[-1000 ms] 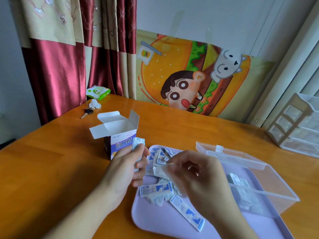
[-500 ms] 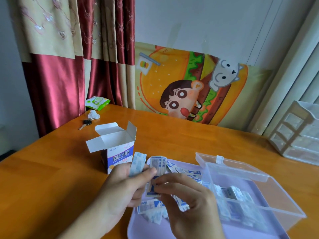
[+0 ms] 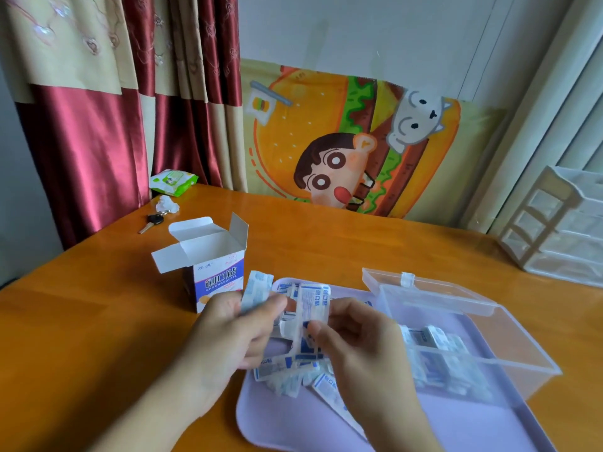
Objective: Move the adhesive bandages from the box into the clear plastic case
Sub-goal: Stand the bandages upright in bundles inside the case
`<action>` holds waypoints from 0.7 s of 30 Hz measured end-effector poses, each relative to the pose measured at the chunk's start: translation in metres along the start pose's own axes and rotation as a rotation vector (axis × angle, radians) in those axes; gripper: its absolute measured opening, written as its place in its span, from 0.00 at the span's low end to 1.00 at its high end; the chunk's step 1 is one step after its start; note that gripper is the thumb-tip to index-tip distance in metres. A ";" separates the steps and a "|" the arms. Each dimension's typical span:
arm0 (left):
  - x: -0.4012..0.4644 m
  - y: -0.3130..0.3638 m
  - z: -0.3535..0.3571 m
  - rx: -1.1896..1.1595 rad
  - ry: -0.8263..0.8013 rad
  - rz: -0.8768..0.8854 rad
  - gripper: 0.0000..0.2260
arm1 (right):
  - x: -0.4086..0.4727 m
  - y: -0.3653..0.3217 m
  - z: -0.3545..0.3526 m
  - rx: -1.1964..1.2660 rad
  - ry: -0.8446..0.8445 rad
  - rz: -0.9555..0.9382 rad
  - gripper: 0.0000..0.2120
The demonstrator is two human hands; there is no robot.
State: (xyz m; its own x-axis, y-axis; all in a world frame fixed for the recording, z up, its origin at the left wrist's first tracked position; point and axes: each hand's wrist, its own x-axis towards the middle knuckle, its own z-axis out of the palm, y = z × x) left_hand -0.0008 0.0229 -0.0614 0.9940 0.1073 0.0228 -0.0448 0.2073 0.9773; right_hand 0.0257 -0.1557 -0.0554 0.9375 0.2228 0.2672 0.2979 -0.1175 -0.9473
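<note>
Item, in progress: wrapped blue-and-white adhesive bandages, being gathered for transfer. Change noted: a second ago the right hand was reaching into the loose heap on the lilac plastic tray; it is now raised beside the left hand, and both meet over the tray's near-left part, so the sorting appears to have moved from picking up to squaring a bundle. Grip: the left hand pinches a thin stack of wrapped bandages between thumb and fingers, the strips standing upright above the knuckles; the right hand's thumb and fingers close on a further cluster of strips just right of that stack, touching it or nearly so. Remaining stock: scattered loose bandages under the hands. Destination: the clear rectangular plastic case, lid open, at right on the tray, already holding several bandages. Source: the white and purple cardboard box, flaps open, far-left on the orange wooden table.
</note>
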 end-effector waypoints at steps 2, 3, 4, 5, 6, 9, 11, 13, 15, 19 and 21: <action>0.003 0.001 -0.002 -0.074 0.081 -0.011 0.11 | -0.002 -0.002 -0.006 -0.124 0.032 -0.045 0.09; 0.004 0.001 -0.003 -0.108 0.113 -0.014 0.12 | -0.003 -0.003 -0.008 -0.206 0.029 -0.065 0.11; 0.005 0.002 -0.004 -0.138 0.137 -0.014 0.12 | -0.004 -0.002 -0.010 -0.284 0.006 -0.066 0.11; 0.005 0.003 -0.004 -0.160 0.150 -0.017 0.12 | -0.005 -0.003 -0.012 -0.340 -0.032 -0.054 0.11; 0.006 0.002 -0.005 -0.175 0.155 -0.023 0.12 | -0.006 -0.002 -0.013 -0.391 -0.088 -0.037 0.10; 0.007 -0.002 -0.007 -0.185 0.153 -0.035 0.11 | -0.010 -0.003 -0.012 -0.613 -0.338 -0.030 0.07; 0.008 -0.003 -0.007 -0.175 0.145 -0.038 0.10 | -0.013 -0.003 -0.009 -0.721 -0.464 0.001 0.08; 0.008 -0.003 -0.007 -0.165 0.132 -0.036 0.10 | -0.015 -0.003 -0.012 -0.798 -0.429 -0.013 0.14; 0.008 -0.003 -0.007 -0.144 0.128 -0.031 0.10 | -0.012 -0.006 -0.016 -0.862 -0.336 -0.057 0.20; 0.010 -0.006 -0.008 -0.057 0.155 0.025 0.11 | -0.013 -0.011 -0.023 -0.944 -0.232 -0.061 0.23; 0.012 -0.008 -0.009 -0.031 0.166 0.056 0.11 | -0.021 -0.017 -0.023 -1.069 -0.242 0.007 0.14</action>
State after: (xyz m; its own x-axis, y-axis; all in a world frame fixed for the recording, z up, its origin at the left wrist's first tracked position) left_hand 0.0103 0.0309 -0.0705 0.9597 0.2782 0.0391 -0.1050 0.2262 0.9684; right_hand 0.0049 -0.1810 -0.0413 0.9146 0.3892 0.1098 0.4042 -0.8722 -0.2754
